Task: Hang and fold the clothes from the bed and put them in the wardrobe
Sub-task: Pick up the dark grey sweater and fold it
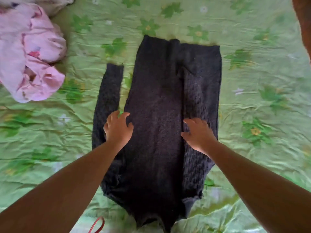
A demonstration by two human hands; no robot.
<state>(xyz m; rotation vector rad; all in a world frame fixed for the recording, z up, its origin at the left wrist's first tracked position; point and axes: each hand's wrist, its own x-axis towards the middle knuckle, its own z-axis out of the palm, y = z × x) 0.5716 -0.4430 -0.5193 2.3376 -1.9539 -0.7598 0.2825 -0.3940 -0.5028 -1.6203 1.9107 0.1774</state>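
Left hand [117, 127], fingers spread and bent, rests its tips on the left edge of the dark navy knitted sweater [156, 115]. Right hand [197, 134] lies on the sleeve folded over the sweater's right side; whether it pinches the knit I cannot tell. The sweater lies flat on the green flower-printed bedsheet [252, 115], its long axis running away from the person, neck nearest. A crumpled pink garment [33, 56] sits well apart, beyond the sweater's left, and a red strap [98, 224] lies near its neck.
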